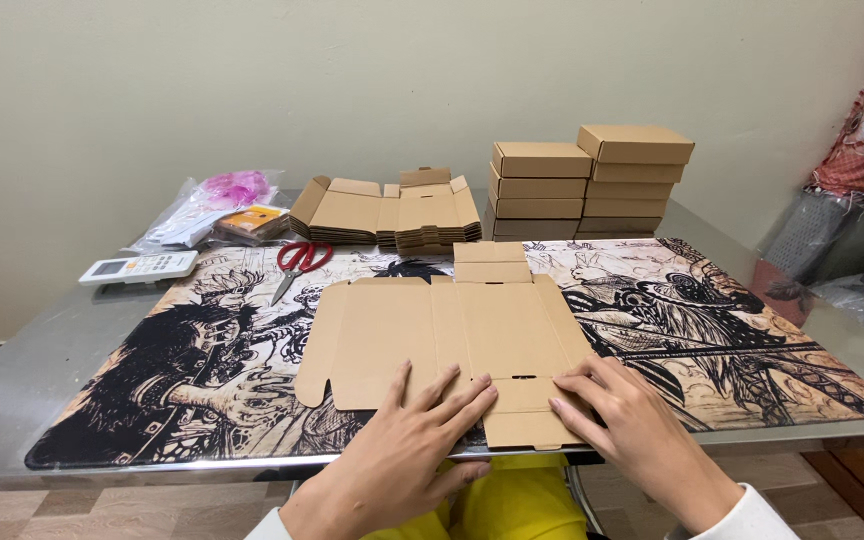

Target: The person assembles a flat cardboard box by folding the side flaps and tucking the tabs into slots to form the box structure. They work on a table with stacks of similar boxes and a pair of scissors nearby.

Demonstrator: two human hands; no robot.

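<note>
I'm starting the fold: left hand (407, 450) and right hand (632, 430), fingers spread flat, press the flat cardboard blank (447, 335) at six o'clock; next, its flaps need creasing up.

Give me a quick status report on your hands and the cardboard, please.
Left hand and right hand flat, open, pressing the unfolded cardboard box blank on the printed mat. Scissors lie clear beyond it.

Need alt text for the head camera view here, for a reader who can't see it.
Both hands, left hand and right hand, press flat on an unfolded cardboard box blank lying on a black-and-tan illustrated desk mat. Behind it sit red scissors, a stack of flat blanks, two stacks of folded boxes and a white remote.
</note>
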